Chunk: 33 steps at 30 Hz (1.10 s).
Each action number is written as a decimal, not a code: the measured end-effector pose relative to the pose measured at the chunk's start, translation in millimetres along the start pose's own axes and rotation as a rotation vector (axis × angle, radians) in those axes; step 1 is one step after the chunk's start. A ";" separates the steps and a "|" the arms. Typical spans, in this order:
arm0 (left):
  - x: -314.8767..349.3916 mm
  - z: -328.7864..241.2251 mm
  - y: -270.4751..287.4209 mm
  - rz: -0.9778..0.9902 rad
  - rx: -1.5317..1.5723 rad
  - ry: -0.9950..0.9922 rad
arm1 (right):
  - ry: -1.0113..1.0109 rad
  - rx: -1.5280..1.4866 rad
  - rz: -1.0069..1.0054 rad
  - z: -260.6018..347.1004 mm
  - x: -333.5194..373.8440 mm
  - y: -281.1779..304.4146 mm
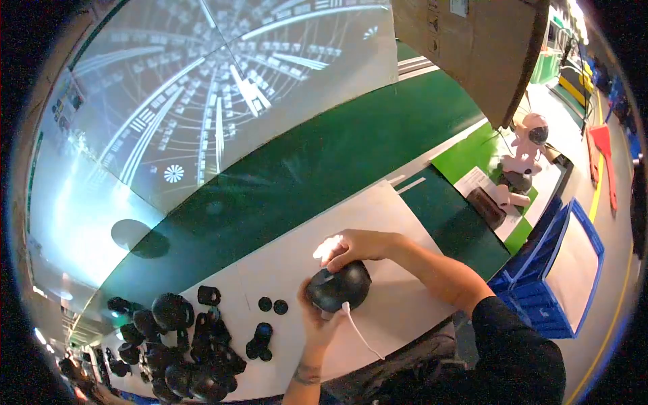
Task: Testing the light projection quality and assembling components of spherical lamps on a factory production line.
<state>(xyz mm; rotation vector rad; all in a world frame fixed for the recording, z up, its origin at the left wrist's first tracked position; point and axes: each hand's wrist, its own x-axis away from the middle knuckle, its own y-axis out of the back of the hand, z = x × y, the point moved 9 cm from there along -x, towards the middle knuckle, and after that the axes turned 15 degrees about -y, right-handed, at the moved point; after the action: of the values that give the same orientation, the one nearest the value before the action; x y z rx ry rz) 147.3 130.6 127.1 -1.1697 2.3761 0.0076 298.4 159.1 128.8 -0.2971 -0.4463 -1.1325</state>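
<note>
Over a white board, both hands hold a round black projector head. My left hand cups it from the left and below, its fingers partly hidden. My right hand grips the far upper side, fingers bent around the front, where bright light falls on the fingertips. A white cable runs from the near side of the ball toward my lap. Two small black discs and a black part with rounded lobes lie left of my left hand.
Many black round housings and rings are heaped at the lower left. A light pattern shows on the upright panel ahead. A cardboard box stands far right, a white astronaut figure beyond the green mat, a blue crate nearer.
</note>
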 end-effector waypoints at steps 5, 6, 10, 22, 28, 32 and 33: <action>0.3 5.7 3.3 0.032 -0.020 -0.032 | 0.422 -0.037 -0.036 18.1 10.3 1.8; 1.2 5.2 3.3 0.033 -0.020 -0.029 | 0.421 -0.041 -0.036 20.7 11.8 0.3; 2.5 4.6 1.1 0.025 -0.016 -0.005 | 0.175 -0.098 0.020 8.2 5.3 -2.3; 11.5 9.9 13.1 0.014 -0.084 -0.019 | 0.326 -0.030 0.037 20.2 13.1 -9.0; 10.9 7.6 16.0 -0.015 -0.067 0.016 | 0.286 0.006 0.045 23.7 14.3 -12.2; 15.5 4.3 11.2 -0.027 -0.058 0.049 | 0.527 0.232 -0.119 31.6 21.0 -11.1; 15.5 3.5 13.7 -0.030 -0.060 0.049 | 0.528 0.231 -0.116 33.2 18.7 -12.2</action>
<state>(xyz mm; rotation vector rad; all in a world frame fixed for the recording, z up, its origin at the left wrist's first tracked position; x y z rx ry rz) 130.6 128.5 114.6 -1.2465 2.4158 0.0403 287.5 154.1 166.9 0.2321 -0.1225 -1.2070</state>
